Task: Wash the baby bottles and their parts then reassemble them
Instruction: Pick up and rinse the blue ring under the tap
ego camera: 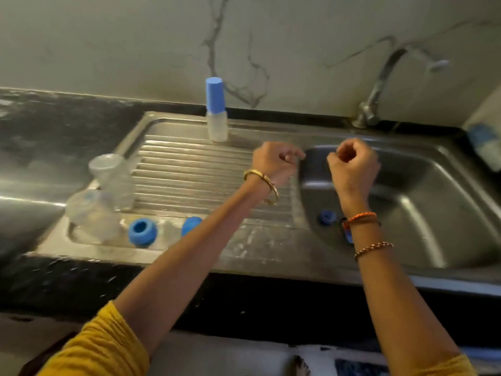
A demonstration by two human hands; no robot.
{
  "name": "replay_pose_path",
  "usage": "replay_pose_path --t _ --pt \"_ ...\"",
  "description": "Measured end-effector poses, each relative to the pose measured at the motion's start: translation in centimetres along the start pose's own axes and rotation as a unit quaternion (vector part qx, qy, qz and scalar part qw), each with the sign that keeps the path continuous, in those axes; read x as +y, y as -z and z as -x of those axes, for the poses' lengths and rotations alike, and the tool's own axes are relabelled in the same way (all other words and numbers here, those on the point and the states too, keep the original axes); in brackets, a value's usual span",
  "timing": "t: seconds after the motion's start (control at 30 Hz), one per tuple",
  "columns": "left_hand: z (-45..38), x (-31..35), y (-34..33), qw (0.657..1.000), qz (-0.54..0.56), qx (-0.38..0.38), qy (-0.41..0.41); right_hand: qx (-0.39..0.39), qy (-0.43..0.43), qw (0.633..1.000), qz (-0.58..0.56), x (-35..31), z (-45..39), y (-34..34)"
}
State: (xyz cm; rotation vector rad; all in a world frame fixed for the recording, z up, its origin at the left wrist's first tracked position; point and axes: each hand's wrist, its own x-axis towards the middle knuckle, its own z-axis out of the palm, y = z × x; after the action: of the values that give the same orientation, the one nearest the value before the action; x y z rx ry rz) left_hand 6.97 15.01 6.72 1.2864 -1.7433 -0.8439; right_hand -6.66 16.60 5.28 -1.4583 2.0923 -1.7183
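Standing beside the sink (447, 185), I see that the work is only partly done. One small bottle (217, 126) with its blue cap on stands upright at the back of the draining board (189, 169), so this one looks already put together. Two clear bottles (108, 191) wait open at the left end of the board, one upright and one tilted against it, and two blue rings (142, 231) lie near them at the front edge (the second is half hidden by the arm). Another blue part (326, 217) rests down in the basin, just beside the right wrist.

The left hand (273, 161) and the right hand (352, 164) hover close together above the basin's near-left corner, both with fingers curled. I cannot tell whether they pinch some small clear piece between them, because the picture is blurred there.

In my judgement the clear bottles must still get their rings and caps, and the part in the basin probably needs rinsing under the tap (379, 85).
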Motion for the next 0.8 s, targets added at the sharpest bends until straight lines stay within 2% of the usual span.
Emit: replay_pose_path --t 0.07,0.1,0.13,0.17,0.2,0.27,0.3,0.33,0.57,0.67,0.8 --pt "0.0 0.2 -4.9 0.998 -0.003 -0.049 0.026 0.042 -0.027 0.999 0.010 3.8 -1.2 2.7" --pt "-0.2 0.0 -7.2 0.996 -0.014 -0.070 0.045 0.041 -0.041 0.998 0.020 5.9 -1.7 3.5" --pt "-0.4 -0.2 -9.4 0.993 -0.029 -0.092 0.068 0.006 -0.056 0.998 0.042 8.2 -2.3 4.1" --pt "-0.8 -0.7 -11.3 0.987 -0.045 -0.119 0.096 -0.070 -0.076 0.992 0.070 10.6 -2.9 4.4" --pt "-1.2 -1.3 -12.9 0.979 -0.061 -0.151 0.124 -0.176 -0.106 0.974 0.091 12.7 -3.5 4.4" --pt "-1.8 -2.3 -15.8 0.957 -0.097 -0.207 0.179 -0.387 -0.180 0.896 0.124 16.3 -4.4 4.5" --pt "-2.0 -2.7 -17.0 0.948 -0.106 -0.221 0.205 -0.445 -0.192 0.862 0.150 17.8 -4.8 4.5" --pt "-2.2 -3.2 -17.9 0.942 -0.103 -0.223 0.230 -0.472 -0.187 0.845 0.170 19.0 -5.0 4.3" --pt "-4.3 -5.3 -21.1 0.921 -0.066 -0.147 0.355 -0.535 -0.076 0.810 0.229 22.2 -6.2 1.7" --pt "-5.2 -6.0 -22.1 0.913 -0.073 -0.131 0.379 -0.555 -0.028 0.793 0.251 23.4 -5.8 0.3" --pt "-6.4 -6.8 -23.3 0.904 -0.116 -0.150 0.384 -0.551 0.060 0.774 0.308 25.0 -5.0 -0.9"
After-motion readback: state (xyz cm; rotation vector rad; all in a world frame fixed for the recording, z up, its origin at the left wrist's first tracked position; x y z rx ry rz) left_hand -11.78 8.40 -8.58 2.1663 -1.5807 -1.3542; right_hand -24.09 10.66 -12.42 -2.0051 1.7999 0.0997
